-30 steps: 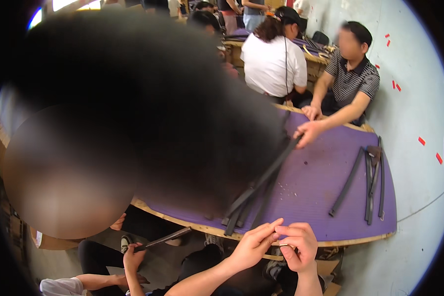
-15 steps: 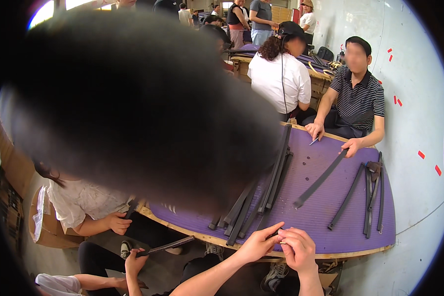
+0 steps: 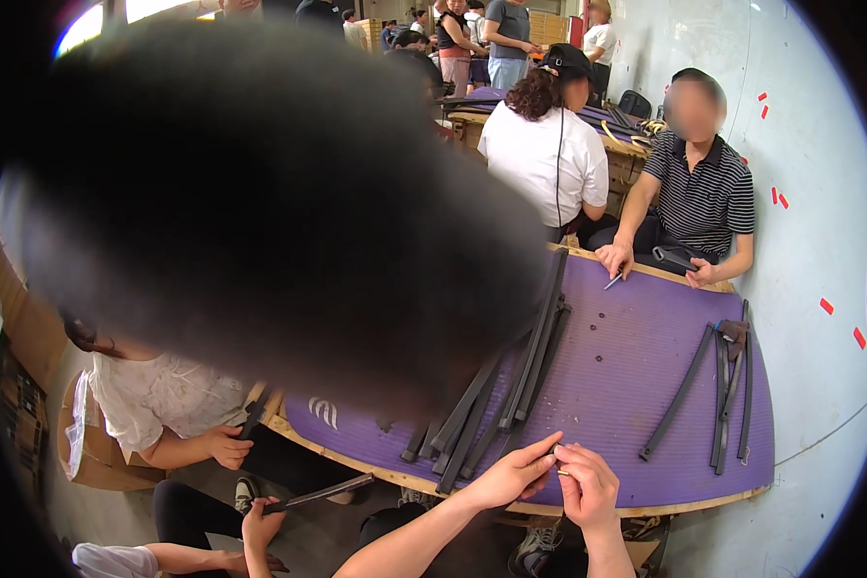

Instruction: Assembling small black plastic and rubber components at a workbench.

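Over the near edge of the purple-covered table (image 3: 636,405), my left hand (image 3: 515,476) and my right hand (image 3: 589,479) meet with their fingertips closed. A small dark piece (image 3: 553,448) shows between them, pinched by the left thumb and forefinger. Its kind cannot be made out, as the fingers cover most of it. The right fingers are bent against it, and a tiny pale bit (image 3: 563,472) shows at them. Just left of my hands lies a pile of long black strips (image 3: 480,416), some reaching toward the far side.
A large blurred dark shape (image 3: 260,212) hides the upper left. More black strips (image 3: 679,390) lie at the right. Across the table, a person in a striped shirt (image 3: 703,197) holds a thin tool and a dark strip. At left, people's hands (image 3: 260,528) hold strips. A wall (image 3: 819,193) stands right.
The person across has drawn the dark strip back from the table toward their body. My hands stay together, with only a slight shift of the fingers.
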Motion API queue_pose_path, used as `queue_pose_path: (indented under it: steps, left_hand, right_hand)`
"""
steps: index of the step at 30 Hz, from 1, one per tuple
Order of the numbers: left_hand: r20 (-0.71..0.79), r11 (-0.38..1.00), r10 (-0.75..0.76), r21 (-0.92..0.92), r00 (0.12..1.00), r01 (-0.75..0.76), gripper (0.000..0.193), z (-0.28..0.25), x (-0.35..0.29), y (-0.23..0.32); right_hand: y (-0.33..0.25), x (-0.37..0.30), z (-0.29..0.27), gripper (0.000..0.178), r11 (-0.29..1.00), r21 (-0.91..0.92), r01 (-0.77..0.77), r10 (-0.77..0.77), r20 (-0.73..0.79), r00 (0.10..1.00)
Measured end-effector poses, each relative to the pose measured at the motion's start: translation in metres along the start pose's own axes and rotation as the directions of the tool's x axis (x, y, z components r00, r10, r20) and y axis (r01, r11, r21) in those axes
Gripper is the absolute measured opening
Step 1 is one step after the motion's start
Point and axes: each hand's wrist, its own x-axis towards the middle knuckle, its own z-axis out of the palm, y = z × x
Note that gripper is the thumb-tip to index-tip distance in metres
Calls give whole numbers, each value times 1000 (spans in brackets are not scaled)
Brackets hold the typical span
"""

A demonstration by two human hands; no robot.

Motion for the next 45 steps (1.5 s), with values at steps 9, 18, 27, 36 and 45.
queue_pose_path:
  steps: [9,18,27,36,45]
  left_hand:
    - [-5,1000,14,-17,1000,-14,50,5,8,2]
    - [-91,999,16,-46,996,-20,46,9,10,0]
    - [-103,999,-19,-34,994,16,46,16,20,-3]
    - [-220,997,44,-54,975,-57,44,-4,6,-12]
    - [-329,954,186,285,926,-91,41,-65,-99,41]
  right_hand:
    - [5,-4,-1,9,1000,5,7,-7,-47,999]
    - [6,-7,6,9,1000,-27,-8,7,-36,999]
    - [10,-13,1,8,997,-61,-57,56,-21,998]
    - [9,-12,25,8,1000,-11,-20,20,-34,999]
    - [-11,4,8,22,998,-58,38,-41,-55,998]
